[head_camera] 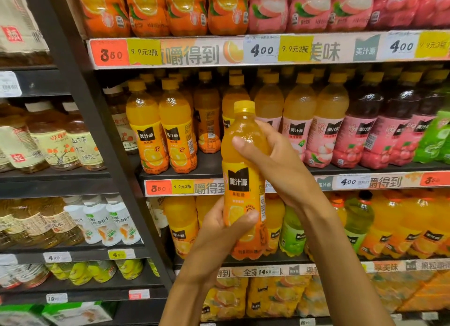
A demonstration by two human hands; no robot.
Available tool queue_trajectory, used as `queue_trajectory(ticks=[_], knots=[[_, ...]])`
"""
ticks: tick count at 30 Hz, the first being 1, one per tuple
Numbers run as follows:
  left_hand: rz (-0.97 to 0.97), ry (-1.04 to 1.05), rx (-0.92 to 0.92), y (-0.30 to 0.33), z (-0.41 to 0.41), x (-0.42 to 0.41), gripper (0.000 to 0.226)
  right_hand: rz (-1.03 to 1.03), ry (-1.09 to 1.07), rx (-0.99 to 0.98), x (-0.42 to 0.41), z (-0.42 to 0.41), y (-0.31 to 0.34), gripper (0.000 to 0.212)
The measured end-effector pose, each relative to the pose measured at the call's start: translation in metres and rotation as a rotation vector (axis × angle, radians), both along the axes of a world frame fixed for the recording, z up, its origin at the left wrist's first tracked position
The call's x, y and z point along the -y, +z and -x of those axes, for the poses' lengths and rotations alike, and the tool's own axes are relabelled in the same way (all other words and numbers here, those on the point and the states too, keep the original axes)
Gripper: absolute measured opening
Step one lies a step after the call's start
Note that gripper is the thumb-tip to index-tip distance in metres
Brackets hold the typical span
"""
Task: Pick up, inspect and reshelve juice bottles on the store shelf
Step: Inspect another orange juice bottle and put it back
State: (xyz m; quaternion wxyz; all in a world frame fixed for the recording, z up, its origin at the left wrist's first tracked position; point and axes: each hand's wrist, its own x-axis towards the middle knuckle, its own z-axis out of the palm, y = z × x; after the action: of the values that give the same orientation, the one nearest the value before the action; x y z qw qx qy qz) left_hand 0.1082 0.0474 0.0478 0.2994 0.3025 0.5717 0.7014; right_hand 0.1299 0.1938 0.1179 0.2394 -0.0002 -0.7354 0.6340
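Orange juice bottle held up for inspection

Bottle [243,179] upright; left hand [219,230] grips its base, right hand [275,155] its shoulder, gap in the shelf row [211,165] directly behind.

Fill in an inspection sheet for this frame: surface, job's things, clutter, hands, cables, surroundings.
Surface: middle shelf, open gap in front row beside two orange bottles.
Job's things: orange juice bottle held upright in front of the shelf, cap on.
Clutter: nothing seen.
Hands: left hand grips the bottle's lower part; right hand grips its upper part.
Cables: nothing seen.
Surroundings: pink-labelled bottles to the right, price tags, tea bottles on the neighbouring rack.
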Motion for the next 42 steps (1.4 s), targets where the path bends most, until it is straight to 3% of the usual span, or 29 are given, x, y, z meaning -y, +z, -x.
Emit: queue_trajectory(ticks=[4,9,17,26,29,31,34,38,42], knots=[[-0.028,0.075,-0.125,-0.004,0.002,-0.003,0.059,-0.026,0.107,-0.141,0.004,-0.009,0.003,0.042],[-0.102,0.105,-0.240,-0.007,0.007,-0.005,0.057,-0.082,0.232,-0.320,0.011,-0.020,-0.002,0.047],[-0.162,0.144,-0.254,-0.013,0.014,-0.004,0.049,-0.115,0.369,-0.340,0.012,-0.028,0.000,0.052],[-0.083,-0.017,-0.346,-0.009,0.017,0.009,0.049,0.130,0.458,-0.343,0.004,-0.022,0.005,0.044],[-0.057,-0.067,-0.343,-0.014,0.015,0.006,0.048,0.217,0.513,-0.287,0.008,-0.020,0.004,0.029],[-0.076,-0.056,-0.301,-0.018,0.014,0.002,0.060,0.250,0.438,-0.282,0.011,-0.020,0.002,0.015],[-0.078,0.019,-0.224,-0.024,0.015,-0.002,0.089,0.246,0.214,-0.313,0.012,-0.020,0.001,0.013],[-0.048,0.098,-0.276,-0.022,0.009,-0.008,0.077,0.313,0.022,-0.274,0.010,-0.017,0.001,0.018],[-0.059,0.167,-0.245,-0.020,0.003,-0.012,0.066,0.294,0.126,-0.278,0.002,-0.018,0.007,0.032]])
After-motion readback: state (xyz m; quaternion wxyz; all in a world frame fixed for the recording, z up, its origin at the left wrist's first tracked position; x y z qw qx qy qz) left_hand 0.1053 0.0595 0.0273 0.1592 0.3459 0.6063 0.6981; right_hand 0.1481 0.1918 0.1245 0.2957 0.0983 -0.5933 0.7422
